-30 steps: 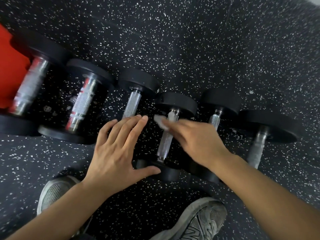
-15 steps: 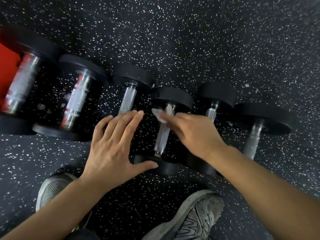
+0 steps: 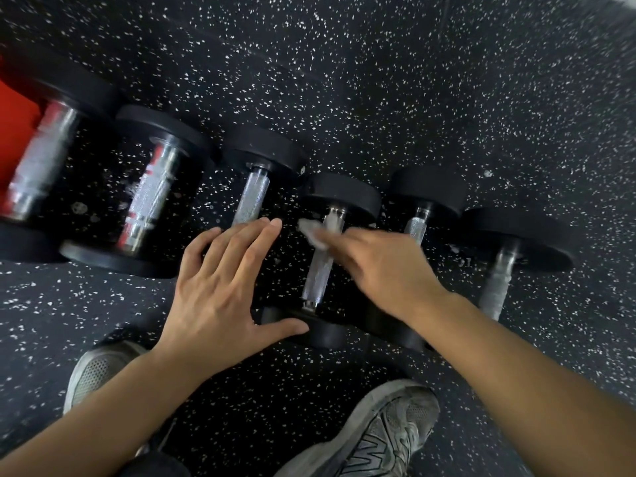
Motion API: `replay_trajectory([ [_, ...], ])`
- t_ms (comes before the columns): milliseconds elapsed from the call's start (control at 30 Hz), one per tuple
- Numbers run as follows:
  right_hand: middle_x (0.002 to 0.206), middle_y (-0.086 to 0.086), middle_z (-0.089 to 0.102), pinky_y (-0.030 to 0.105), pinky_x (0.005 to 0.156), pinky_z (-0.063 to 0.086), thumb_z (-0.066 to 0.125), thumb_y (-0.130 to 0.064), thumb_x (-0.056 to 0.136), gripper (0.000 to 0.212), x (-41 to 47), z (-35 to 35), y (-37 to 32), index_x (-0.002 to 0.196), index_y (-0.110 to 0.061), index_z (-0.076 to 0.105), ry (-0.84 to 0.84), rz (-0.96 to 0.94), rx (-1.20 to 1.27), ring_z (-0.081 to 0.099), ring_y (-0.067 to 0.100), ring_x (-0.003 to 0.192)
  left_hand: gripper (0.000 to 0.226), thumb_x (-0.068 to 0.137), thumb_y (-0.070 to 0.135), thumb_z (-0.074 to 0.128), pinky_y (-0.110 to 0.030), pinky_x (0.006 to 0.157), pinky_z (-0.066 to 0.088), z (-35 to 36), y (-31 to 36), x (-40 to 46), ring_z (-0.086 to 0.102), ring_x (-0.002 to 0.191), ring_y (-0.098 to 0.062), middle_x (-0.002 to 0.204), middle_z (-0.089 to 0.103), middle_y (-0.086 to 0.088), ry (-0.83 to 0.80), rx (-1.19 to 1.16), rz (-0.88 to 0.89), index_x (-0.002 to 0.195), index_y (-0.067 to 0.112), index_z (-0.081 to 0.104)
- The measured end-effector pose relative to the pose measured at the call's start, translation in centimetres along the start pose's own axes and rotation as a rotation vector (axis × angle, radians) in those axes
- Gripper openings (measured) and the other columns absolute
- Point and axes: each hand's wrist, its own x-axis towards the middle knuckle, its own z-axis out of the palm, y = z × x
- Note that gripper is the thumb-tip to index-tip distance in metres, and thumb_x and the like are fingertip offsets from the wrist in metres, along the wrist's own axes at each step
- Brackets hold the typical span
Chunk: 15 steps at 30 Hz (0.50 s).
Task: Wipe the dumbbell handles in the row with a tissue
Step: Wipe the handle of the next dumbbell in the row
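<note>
Several black dumbbells with knurled steel handles lie in a row on the speckled floor. My right hand pinches a small crumpled white tissue against the upper end of the fourth dumbbell's handle. My left hand lies flat with fingers spread over the near end of the third dumbbell, thumb touching the near weight of the fourth. It holds nothing. The fifth handle is partly hidden behind my right hand.
Two larger dumbbells lie at the left beside a red object at the frame edge. Another dumbbell lies at the far right. My grey shoes stand just below the row on black speckled rubber flooring.
My right hand with the tissue stays at the upper end of the fourth handle, shifting only slightly. My left hand has not moved off the third dumbbell. The view shifted a little.
</note>
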Motion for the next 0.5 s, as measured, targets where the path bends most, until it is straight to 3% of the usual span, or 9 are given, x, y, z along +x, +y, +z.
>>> replay_trajectory([
  [100, 0.101, -0.009, 0.073, 0.037, 0.065, 0.06, 0.049, -0.033, 0.106, 0.047, 0.6, -0.1, 0.6, 0.151, -0.04, 0.039, 0.008, 0.115, -0.047, 0.071, 0.019, 0.079, 0.123, 0.071, 0.092, 0.06, -0.047, 0.125, 0.023, 0.0, 0.0, 0.0, 0.045, 0.145, -0.022, 0.158, 0.045, -0.002, 0.0, 0.002, 0.004, 0.16, 0.013, 0.032],
  [233, 0.113, -0.009, 0.073, 0.034, 0.07, 0.06, 0.055, -0.027, 0.103, 0.059, -1.1, 0.8, -1.7, 0.153, -0.044, 0.029, -0.24, -0.084, -0.033, 0.072, 0.017, 0.088, 0.123, 0.07, 0.091, 0.062, -0.048, 0.125, 0.024, 0.0, 0.0, 0.1, 0.045, 0.145, -0.023, 0.158, 0.046, -0.003, 0.006, 0.003, -0.002, 0.16, 0.012, 0.033],
  [333, 0.122, -0.009, 0.071, 0.04, 0.08, 0.059, 0.047, -0.035, 0.105, 0.047, -1.5, 0.7, -2.5, 0.149, -0.046, 0.036, -0.342, -0.127, 0.078, 0.071, 0.019, 0.101, 0.123, 0.071, 0.092, 0.061, -0.049, 0.124, 0.025, 0.0, 0.0, 0.0, 0.045, 0.145, -0.023, 0.158, 0.046, -0.003, 0.003, -0.002, -0.003, 0.16, 0.012, 0.034],
  [400, 0.123, -0.011, 0.072, 0.039, 0.083, 0.06, 0.037, -0.046, 0.105, 0.042, -1.0, 0.2, -2.1, 0.146, -0.047, 0.042, -0.249, -0.074, 0.178, 0.072, 0.016, 0.101, 0.122, 0.072, 0.093, 0.058, -0.047, 0.125, 0.024, -0.1, 0.1, 0.0, 0.044, 0.145, -0.022, 0.158, 0.046, -0.003, -0.002, -0.007, -0.003, 0.16, 0.012, 0.033],
  [500, 0.119, -0.015, 0.072, 0.025, 0.081, 0.052, 0.04, -0.044, 0.105, 0.043, 0.0, 0.1, -0.6, 0.147, -0.047, 0.041, 0.001, 0.078, 0.148, 0.072, 0.014, 0.099, 0.122, 0.071, 0.093, 0.058, -0.042, 0.126, 0.019, -0.2, 0.2, 0.0, 0.043, 0.145, -0.021, 0.158, 0.045, -0.001, -0.005, -0.022, -0.011, 0.16, 0.013, 0.032],
])
